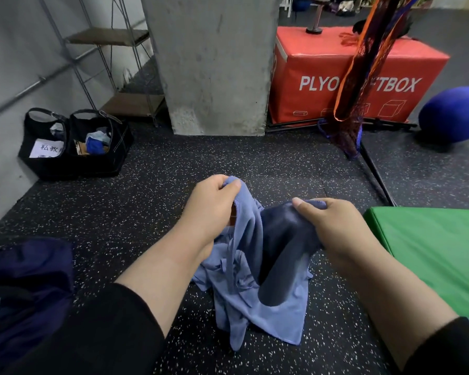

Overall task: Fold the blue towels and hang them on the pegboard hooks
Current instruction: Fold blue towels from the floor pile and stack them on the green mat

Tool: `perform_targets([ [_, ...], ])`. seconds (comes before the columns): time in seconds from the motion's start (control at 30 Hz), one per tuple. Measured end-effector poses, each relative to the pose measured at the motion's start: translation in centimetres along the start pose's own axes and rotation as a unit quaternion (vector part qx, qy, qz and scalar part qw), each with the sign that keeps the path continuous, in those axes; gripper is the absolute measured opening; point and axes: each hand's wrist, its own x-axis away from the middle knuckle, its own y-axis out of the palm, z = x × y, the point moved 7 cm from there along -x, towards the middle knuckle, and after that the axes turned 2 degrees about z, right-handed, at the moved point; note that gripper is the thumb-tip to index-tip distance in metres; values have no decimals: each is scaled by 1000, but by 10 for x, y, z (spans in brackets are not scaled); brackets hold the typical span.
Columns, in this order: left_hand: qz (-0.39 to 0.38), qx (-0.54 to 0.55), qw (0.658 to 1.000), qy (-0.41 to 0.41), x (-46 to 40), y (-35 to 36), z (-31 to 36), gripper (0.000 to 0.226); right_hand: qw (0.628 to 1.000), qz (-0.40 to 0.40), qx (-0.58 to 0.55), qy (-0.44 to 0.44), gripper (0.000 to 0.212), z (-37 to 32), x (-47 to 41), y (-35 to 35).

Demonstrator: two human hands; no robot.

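Over the speckled black rubber floor (146, 212), both hands pinch one crumpled light-blue cloth towel (257, 288): left hand (214, 204) and right hand (333, 226) each grip a top edge, the rest hanging below, not folded yet.

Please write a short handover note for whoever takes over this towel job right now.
Left hand grips one top edge of the blue towel; right hand grips the other.
The towel hangs bunched between the hands above the speckled floor, unfolded.
Done: towel picked up.
Left: fold it and hang it; no pegboard or hooks are in view. A dark blue bag sits at lower left.
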Motion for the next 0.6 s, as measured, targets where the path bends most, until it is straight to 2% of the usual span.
perform_targets([
  [0.1,19,7,1000,19,1,-1,0,18,1000,-23,-20,3,39,-3,3,4],
  [0.2,-8,7,1000,14,6,8,-2,12,996,-57,-65,35,65,0,6,15],
  [0.33,-33,-22,999,34,15,23,2,9,982,-105,-135,76,37,2,9,28],
  [0.5,-41,-69,995,66,20,33,3,17,984,-79,-140,76,30,5,11,28],
  [0.6,-31,-120,986,107,23,35,9,26,981,-99,-145,82,31,7,14,35],
])
